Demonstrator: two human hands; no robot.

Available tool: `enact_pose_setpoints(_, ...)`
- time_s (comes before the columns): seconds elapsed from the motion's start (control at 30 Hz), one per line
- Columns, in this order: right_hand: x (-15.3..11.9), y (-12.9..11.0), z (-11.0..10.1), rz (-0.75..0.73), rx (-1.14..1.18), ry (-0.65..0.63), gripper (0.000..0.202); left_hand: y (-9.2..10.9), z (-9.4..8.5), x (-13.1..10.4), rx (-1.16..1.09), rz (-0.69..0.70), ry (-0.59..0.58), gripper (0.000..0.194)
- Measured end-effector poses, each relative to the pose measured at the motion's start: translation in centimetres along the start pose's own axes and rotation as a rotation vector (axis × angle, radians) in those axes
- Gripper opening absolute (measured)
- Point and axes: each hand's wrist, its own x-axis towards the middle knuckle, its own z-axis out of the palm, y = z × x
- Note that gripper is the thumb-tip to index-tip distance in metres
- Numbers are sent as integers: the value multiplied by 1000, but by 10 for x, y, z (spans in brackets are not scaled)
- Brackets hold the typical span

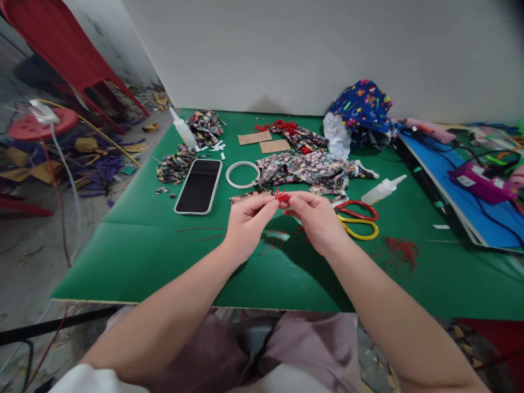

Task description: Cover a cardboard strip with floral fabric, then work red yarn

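Observation:
My left hand (249, 221) and my right hand (317, 218) meet over the middle of the green table (139, 256). Between their pinched fingertips is a small red thread bundle (281, 196), gripped from both sides. Loose red threads lie on the table below and left of the hands. Just beyond the fingers are floral fabric pieces (303, 169) and a white tape ring (228, 176). Scissors with red and yellow handles (360, 236) rest beside my right hand. Farther right lies a tangle of red thread (403, 254).
A phone (198, 187) lies at the left. Glue bottles (184, 131) stand or lie on both sides. Two brown cards (275, 146) and a blue patterned cloth (362, 109) are toward the back. A blue board (454, 174) with a purple device (483, 183) and cables fills the right.

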Motion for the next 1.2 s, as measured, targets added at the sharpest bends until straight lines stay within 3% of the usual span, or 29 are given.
enact_pose_setpoints(0.43, 0, 10, 6, -60, 154, 63, 9, -2, 1, -1, 292, 155, -17, 17)
enact_pose_setpoints(0.63, -1, 8, 7, -129, 77, 101, 8, -3, 1, -2, 292, 177, -8, 16)
enact_pose_setpoints(0.97, -2, 0, 4, -103, 95, 118, 14, 2, 0, -1, 212, 145, -9, 15)
enact_pose_setpoints(1.2, -2, -7, 0, -96, 27, 41, 4, 3, -2, -1, 228, 185, -14, 15)
